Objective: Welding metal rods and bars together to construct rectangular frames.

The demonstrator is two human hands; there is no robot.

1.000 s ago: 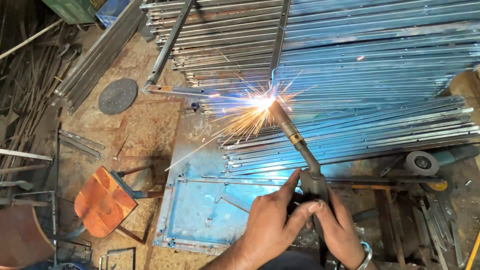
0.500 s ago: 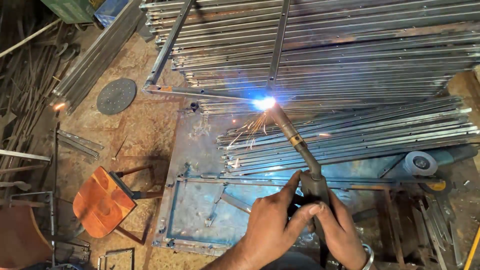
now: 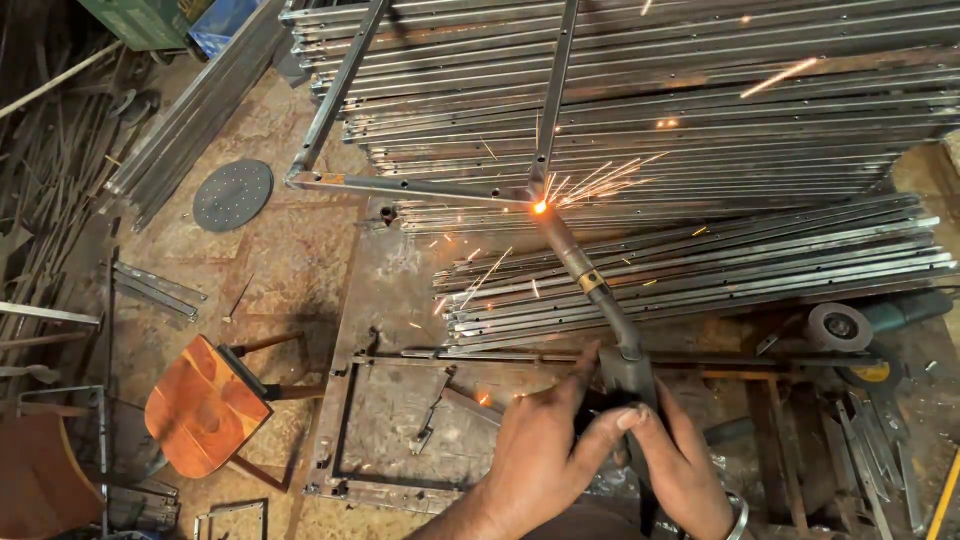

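Observation:
Both hands grip the dark handle of a welding torch (image 3: pixel 600 300) low in the picture. My left hand (image 3: pixel 545 460) wraps the handle from the left with the thumb up, and my right hand (image 3: pixel 685 465), with a metal bangle on the wrist, holds it from the right. The torch neck slants up and left to a glowing orange tip (image 3: pixel 540 207). The tip touches the joint of a steel tube frame (image 3: pixel 420 187) that lies on a big stack of metal bars (image 3: pixel 700 110). Sparks fly to the right and down.
A flat metal jig plate (image 3: pixel 400 400) lies in front of my hands. An orange wooden stool (image 3: pixel 205 405) stands at lower left, a round perforated disc (image 3: pixel 232 195) on the floor beyond it. An angle grinder (image 3: pixel 850 325) and scrap strips lie at right. Loose rods pile at left.
The bright blue-white arc glare has gone out; only an orange glowing spot and scattered sparks remain at the joint. Hands and torch have hardly moved.

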